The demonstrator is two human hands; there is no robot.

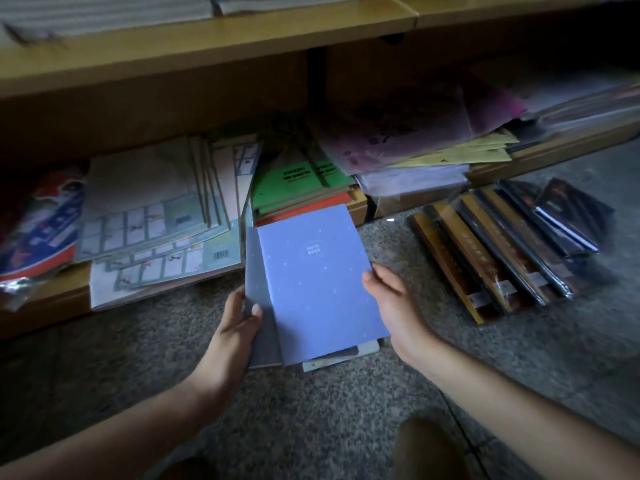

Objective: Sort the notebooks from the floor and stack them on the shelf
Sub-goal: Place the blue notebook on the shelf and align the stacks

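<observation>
— Anything legible here?
— "NOTE BOOK", white inside a ring, on the cover of the blue notebook [322, 289] lying on a grey notebook [256, 271].
— The green notebooks [294, 181] at its 12 o'clock?
— Black print on each cover, too blurred to read.
— And at 10 o'clock?
— A barcode [221, 254] on a pale blue notebook [232, 242], digits too small to read.

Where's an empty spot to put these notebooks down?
Bare floor lies beside your left hand gripping the grey notebook, below the pale notebook pile. Another bare strip runs between your right hand, holding the blue notebook, and the wrapped dark packs. The bottom shelf is crowded: that pile, green notebooks, purple papers.
</observation>
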